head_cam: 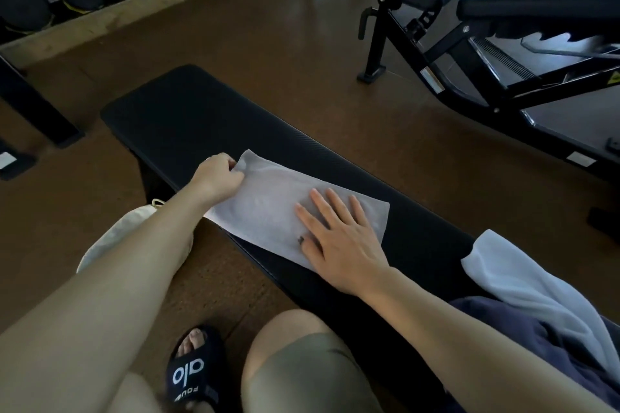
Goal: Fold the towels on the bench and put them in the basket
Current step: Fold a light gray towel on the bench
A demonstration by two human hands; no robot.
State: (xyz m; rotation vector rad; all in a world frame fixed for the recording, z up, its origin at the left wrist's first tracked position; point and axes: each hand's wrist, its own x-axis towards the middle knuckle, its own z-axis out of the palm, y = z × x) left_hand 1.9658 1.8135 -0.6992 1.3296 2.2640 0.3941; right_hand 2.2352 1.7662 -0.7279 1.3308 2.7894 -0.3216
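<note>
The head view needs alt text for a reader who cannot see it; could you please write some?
On a black bench, the left hand pinches a white towel's corner while the right hand lies flat on it. More towels are heaped at right.

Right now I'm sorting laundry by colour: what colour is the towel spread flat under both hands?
White, plain with no pattern; the towel shows in the head view.
</note>
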